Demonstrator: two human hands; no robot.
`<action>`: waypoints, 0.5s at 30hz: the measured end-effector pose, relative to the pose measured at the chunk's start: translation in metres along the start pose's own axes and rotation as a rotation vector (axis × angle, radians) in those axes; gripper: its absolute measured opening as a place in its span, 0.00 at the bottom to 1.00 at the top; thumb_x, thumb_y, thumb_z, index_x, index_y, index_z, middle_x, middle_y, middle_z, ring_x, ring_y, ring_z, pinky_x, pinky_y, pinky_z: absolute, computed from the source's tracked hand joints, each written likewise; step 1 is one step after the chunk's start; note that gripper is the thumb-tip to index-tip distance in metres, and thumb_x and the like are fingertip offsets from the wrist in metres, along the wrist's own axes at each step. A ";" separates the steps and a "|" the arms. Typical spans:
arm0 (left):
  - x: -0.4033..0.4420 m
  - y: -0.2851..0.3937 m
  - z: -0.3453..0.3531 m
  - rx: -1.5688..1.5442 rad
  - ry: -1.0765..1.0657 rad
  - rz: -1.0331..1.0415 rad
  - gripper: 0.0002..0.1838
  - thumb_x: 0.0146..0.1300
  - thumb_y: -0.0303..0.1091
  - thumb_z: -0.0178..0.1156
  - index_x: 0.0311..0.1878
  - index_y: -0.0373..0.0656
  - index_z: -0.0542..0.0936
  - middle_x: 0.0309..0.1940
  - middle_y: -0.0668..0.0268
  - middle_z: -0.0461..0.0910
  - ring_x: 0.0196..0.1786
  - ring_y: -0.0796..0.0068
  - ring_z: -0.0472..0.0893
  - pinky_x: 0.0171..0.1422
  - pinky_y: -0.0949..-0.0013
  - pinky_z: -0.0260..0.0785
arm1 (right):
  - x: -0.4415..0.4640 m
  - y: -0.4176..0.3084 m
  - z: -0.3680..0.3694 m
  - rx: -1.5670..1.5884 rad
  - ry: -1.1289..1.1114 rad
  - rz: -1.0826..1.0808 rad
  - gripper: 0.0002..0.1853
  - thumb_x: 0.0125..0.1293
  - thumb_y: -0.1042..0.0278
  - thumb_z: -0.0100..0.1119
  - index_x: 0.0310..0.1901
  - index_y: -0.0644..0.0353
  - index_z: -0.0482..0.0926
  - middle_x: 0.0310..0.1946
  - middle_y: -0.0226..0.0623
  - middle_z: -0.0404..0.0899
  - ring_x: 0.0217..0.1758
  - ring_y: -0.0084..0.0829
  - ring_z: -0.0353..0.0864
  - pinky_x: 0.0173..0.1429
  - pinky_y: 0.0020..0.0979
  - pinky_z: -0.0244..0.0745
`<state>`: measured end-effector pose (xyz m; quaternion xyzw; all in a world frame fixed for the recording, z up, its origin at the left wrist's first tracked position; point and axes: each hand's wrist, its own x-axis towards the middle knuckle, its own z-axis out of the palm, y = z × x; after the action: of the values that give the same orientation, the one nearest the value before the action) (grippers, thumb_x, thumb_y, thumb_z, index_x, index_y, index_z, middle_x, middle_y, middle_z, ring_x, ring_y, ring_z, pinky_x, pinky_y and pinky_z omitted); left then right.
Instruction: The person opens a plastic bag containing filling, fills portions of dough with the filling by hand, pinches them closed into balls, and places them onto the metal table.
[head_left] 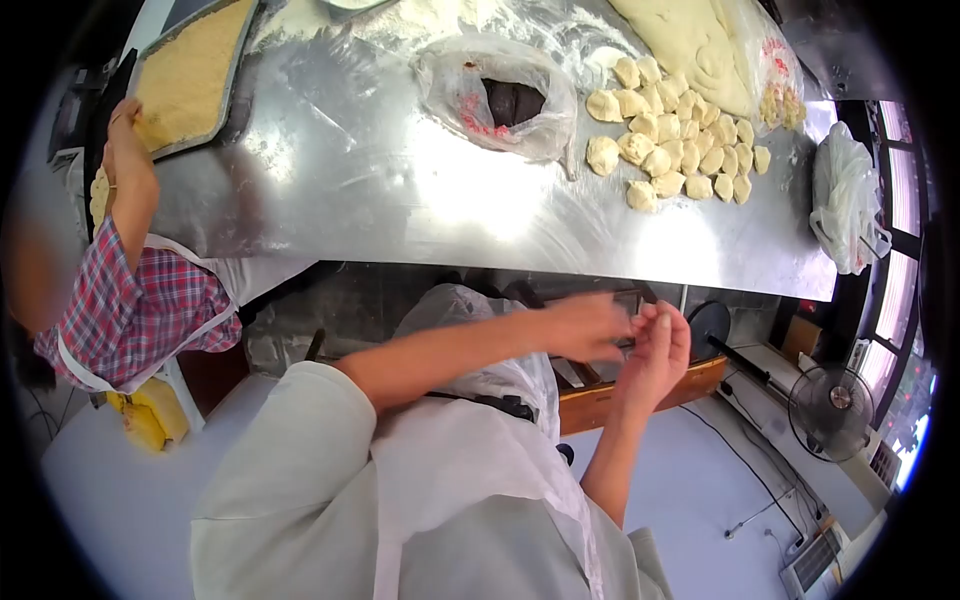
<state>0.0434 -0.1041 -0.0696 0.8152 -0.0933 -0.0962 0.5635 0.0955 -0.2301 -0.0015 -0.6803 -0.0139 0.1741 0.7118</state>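
In the head view, my left hand (583, 328) is stretched across in front of my apron, beyond the table's front edge on my side. Motion smears its fingers, so their pose is unclear. Close by on its right is my right hand (660, 345), raised with the fingers curled in and thumb and fingertips pressed together. Whatever may be between them is too small to make out. The two hands nearly touch. Past them on the metal table (370, 200) lie several dough pieces (690, 140) and a plastic bag (450, 85) opened around a dark filling (513, 101).
A large dough slab (690, 40) lies at the back right, beside a plastic bag with red print (775, 65). A white bag (845, 200) hangs at the right corner. On the left, a co-worker's hand (125, 125) touches a crumb-filled tray (228, 105). A fan (832, 410) stands right.
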 end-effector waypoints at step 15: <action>-0.137 -0.046 -0.119 0.037 1.415 -0.594 0.27 0.71 0.32 0.66 0.71 0.35 0.75 0.54 0.58 0.83 0.56 0.69 0.82 0.61 0.70 0.75 | 0.073 0.001 0.013 -0.201 -0.420 0.218 0.17 0.74 0.71 0.63 0.60 0.68 0.78 0.48 0.39 0.85 0.45 0.24 0.84 0.54 0.26 0.79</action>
<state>-0.0550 0.0546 -0.0641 0.6827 0.5109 0.3025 0.4258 0.1609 -0.1977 -0.0172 -0.6940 -0.1050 0.3851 0.5992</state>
